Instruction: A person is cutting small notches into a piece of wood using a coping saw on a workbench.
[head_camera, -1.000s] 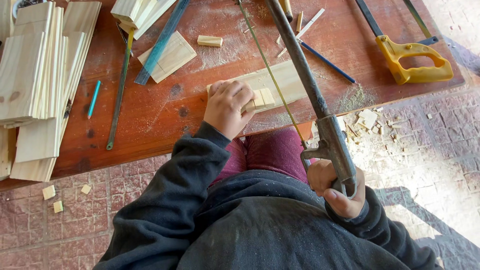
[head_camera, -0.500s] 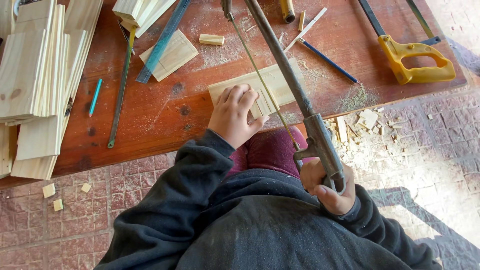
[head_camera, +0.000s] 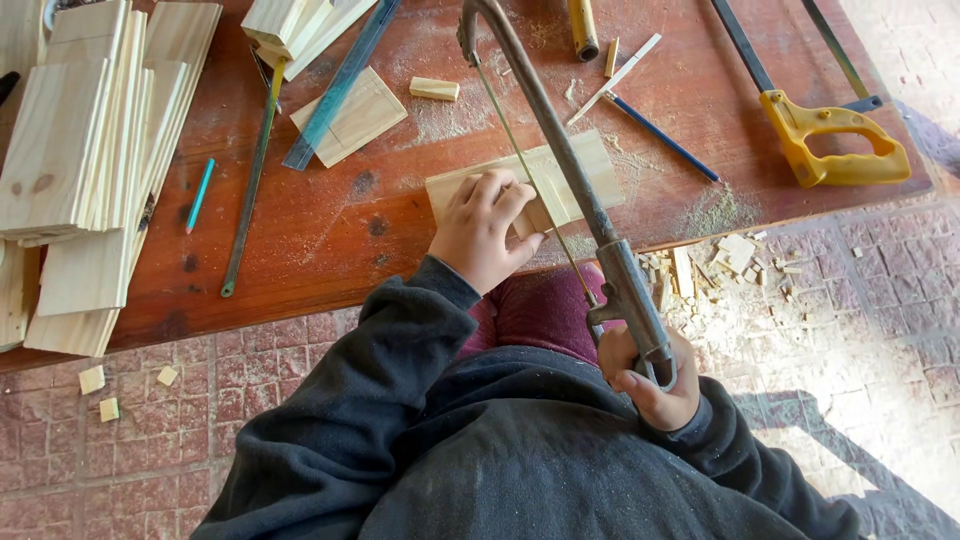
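My left hand (head_camera: 485, 230) presses down on a small pale wooden board (head_camera: 585, 172) lying near the front edge of a reddish wooden table (head_camera: 330, 235). My right hand (head_camera: 650, 385) grips the handle of a grey metal hacksaw (head_camera: 560, 170), low beside my lap. Its frame runs up and left over the board, and the thin blade crosses the board just right of my left fingers. Sawdust lies around the cut.
Stacks of pale planks (head_camera: 80, 170) fill the table's left. A yellow-handled saw (head_camera: 835, 150), a blue pencil (head_camera: 660, 135), a turquoise pencil (head_camera: 200, 195), a long metal ruler (head_camera: 340, 85) and a small square board (head_camera: 350, 115) lie on the table. Wood offcuts (head_camera: 730, 260) litter the brick floor.
The hacksaw has slid left across the board and back toward me over the frames, with my right hand shifting a little. My left hand has stayed on the board.
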